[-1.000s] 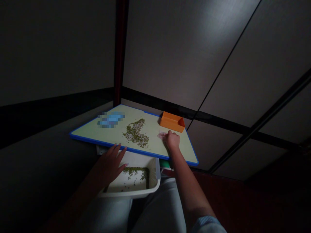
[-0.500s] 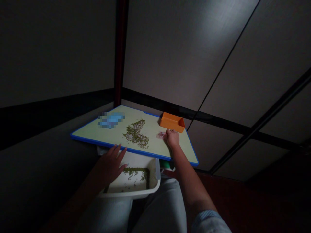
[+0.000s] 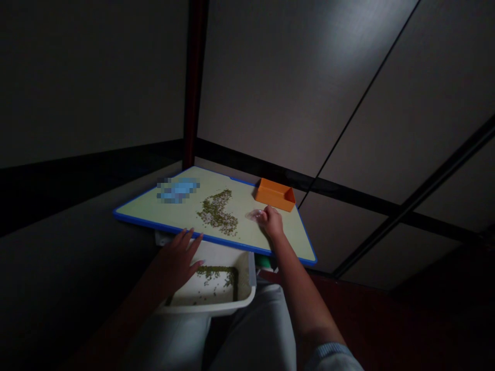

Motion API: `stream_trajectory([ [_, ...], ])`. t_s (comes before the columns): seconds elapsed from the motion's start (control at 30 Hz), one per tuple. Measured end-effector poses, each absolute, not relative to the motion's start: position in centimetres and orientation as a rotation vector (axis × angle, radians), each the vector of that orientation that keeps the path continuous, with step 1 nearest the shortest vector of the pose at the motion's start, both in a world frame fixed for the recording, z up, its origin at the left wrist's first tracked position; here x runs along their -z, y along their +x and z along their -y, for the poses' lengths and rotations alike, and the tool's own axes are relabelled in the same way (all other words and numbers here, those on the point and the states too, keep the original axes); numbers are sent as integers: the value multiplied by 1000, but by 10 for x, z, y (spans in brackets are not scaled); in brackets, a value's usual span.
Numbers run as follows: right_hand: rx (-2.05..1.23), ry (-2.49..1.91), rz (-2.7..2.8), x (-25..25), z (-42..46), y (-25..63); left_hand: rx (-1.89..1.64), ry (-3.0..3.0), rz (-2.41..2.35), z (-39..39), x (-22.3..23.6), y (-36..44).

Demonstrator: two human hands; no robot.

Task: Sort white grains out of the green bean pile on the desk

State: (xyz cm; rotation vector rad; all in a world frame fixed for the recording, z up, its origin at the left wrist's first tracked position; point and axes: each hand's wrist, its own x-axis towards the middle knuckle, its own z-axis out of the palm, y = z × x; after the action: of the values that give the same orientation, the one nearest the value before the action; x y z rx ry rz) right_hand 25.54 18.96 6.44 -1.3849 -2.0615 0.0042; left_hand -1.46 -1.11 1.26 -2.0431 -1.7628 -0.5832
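My right hand (image 3: 273, 222) is closed around a clear, thin plastic piece (image 3: 253, 215), whose exact kind I cannot make out. It rests low over the pale yellow, blue-edged board (image 3: 292, 242). Left of it lies a loose, spread heap of small greenish-brown grains or seeds (image 3: 216, 210). With fingers spread, my left hand (image 3: 178, 265) reaches over the white plastic tub (image 3: 232, 309), its fingertips at the board's near blue edge. More green grains (image 3: 216, 270) lie in the tub, gathered mostly along its far side and right corner.
An orange open box (image 3: 274, 196) stands at the board's far right edge. A blurred-out blue item (image 3: 178, 190) lies at the far left. Grey wall panels (image 3: 251, 93) meet in a corner behind the board. Something green (image 3: 263, 262) shows beneath the board.
My right hand has shifted very slightly toward the left and turned, and more of the clear plastic piece shows. My left hand stays in place.
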Motion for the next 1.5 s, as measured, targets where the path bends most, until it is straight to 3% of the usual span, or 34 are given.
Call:
stream_trajectory([
  [0.2, -229, -1233, 2075, -60, -180, 242, 583, -2040, 1776, 11, -13, -14],
  [0.5, -142, -1345, 2179, -64, -171, 218, 618, -2039, 1761, 10, -10, -14],
  [1.0, -551, -1067, 2084, -53, -169, 240, 604, -2054, 1764, 11, -12, -14],
  [1.27, -75, -1495, 2042, -70, -173, 231, 593, -2050, 1781, 11, -10, -15],
  [1.5, 24, -1626, 2114, -80, -181, 201, 588, -2065, 1776, 11, -10, -15],
])
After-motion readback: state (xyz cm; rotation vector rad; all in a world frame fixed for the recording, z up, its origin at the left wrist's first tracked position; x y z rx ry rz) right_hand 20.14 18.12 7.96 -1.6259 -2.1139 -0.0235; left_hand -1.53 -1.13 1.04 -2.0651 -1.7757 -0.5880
